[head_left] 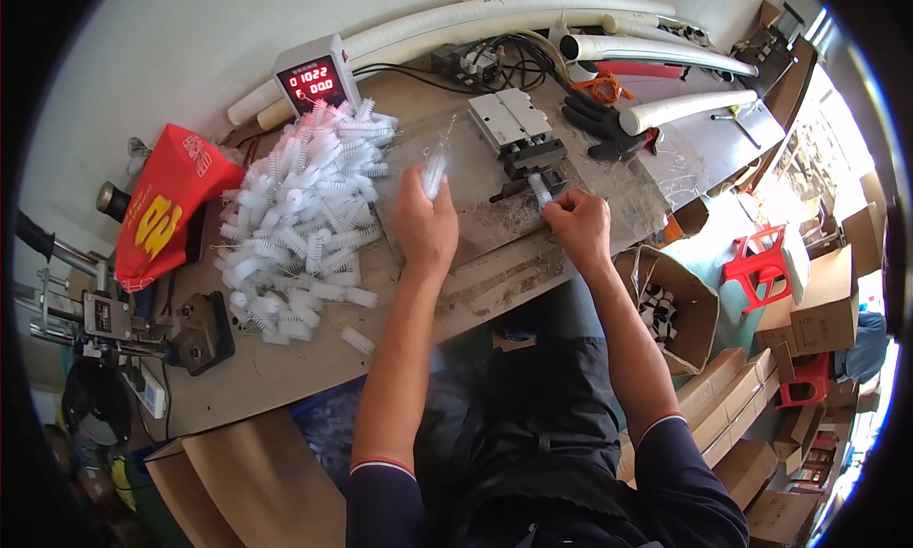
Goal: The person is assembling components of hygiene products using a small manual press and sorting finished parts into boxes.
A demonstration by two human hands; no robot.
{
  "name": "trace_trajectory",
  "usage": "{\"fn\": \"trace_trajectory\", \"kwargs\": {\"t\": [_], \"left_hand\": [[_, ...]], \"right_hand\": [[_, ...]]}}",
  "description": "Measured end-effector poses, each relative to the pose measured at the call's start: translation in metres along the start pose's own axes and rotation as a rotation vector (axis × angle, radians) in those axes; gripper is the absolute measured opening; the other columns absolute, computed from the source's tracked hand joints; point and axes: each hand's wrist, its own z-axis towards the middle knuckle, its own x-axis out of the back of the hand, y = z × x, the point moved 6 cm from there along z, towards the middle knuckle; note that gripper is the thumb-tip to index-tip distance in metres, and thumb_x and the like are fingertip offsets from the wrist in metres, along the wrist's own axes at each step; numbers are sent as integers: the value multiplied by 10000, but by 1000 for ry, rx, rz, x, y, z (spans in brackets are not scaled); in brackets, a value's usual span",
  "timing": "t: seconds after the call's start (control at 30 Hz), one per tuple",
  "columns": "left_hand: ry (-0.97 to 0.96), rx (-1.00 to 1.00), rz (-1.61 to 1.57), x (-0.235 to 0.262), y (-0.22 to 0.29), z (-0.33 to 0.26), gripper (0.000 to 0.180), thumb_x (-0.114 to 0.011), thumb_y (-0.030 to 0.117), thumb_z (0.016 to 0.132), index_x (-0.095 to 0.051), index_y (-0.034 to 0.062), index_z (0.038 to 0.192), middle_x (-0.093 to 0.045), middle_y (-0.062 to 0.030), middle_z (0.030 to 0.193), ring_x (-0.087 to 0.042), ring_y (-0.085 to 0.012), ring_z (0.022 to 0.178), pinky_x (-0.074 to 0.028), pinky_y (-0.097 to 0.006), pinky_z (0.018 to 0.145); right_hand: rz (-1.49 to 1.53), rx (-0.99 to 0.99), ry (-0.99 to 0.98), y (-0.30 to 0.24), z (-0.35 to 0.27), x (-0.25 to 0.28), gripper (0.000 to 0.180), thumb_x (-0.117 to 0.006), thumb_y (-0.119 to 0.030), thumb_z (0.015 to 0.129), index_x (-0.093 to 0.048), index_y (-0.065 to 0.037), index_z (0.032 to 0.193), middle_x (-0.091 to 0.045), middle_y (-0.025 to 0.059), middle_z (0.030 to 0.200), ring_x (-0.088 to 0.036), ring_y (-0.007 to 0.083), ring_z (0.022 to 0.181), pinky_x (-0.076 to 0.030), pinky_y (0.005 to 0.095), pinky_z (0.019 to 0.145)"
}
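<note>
My left hand point(425, 226) is closed around white bristle brushes point(435, 172) that point upward, with thin wire ends sticking out at the top. I cannot tell how many there are. My right hand point(580, 225) pinches the near end of another white bristle brush point(539, 190). That brush's far end sits at the dark jaws point(534, 160) of a small bench machine with a silver block on top point(511, 120). To the left of my left hand lies a big heap of similar white spiral-bristle brushes point(300, 210).
A counter box with red digits point(312, 77) stands behind the heap, a red bag point(171, 205) left of it. White tubes point(666, 51), cables and a black glove point(609, 125) lie at the back. An open carton point(699, 310) stands right, with a red stool point(758, 267) beyond.
</note>
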Motion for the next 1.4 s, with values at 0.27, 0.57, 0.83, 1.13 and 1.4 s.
{"fn": "trace_trajectory", "kwargs": {"t": [0.27,0.57,0.83,1.13,1.4], "left_hand": [[64,-106,45,4,-3,-1,212,-666,175,990,-626,25,1134,-712,-145,839,-719,-287,746,-535,-405,705],[68,-84,54,8,11,-3,237,-669,206,991,-625,32,1145,-727,-193,939,-718,-377,876,-536,-445,780],[57,-140,91,7,21,-8,196,-683,94,934,-632,42,1116,-708,-198,987,-690,-415,901,-534,-466,787],[-186,-321,126,-11,33,-14,230,-708,153,928,-645,60,1128,-722,-183,1011,-698,-407,923,-543,-463,799],[-356,-497,264,-32,50,-22,264,-740,54,844,-648,70,1091,-711,-134,1026,-668,-351,1007,-524,-451,850]], "right_hand": [[61,14,47,-1,-6,-4,219,-677,-224,771,-744,-21,820,-720,154,746,-706,298,723,-543,400,735],[76,24,68,-1,-5,-4,216,-667,-234,778,-736,-33,818,-711,162,742,-704,319,729,-541,410,731],[5,29,144,-2,0,-5,266,-733,-305,818,-730,-39,818,-698,147,722,-688,300,709,-532,408,714],[93,5,181,-4,-9,-4,269,-727,-331,828,-731,-62,823,-702,155,732,-707,354,758,-541,440,732],[117,1,200,1,-9,-4,269,-736,-343,835,-733,-74,817,-700,165,731,-703,372,762,-545,448,739]]}}
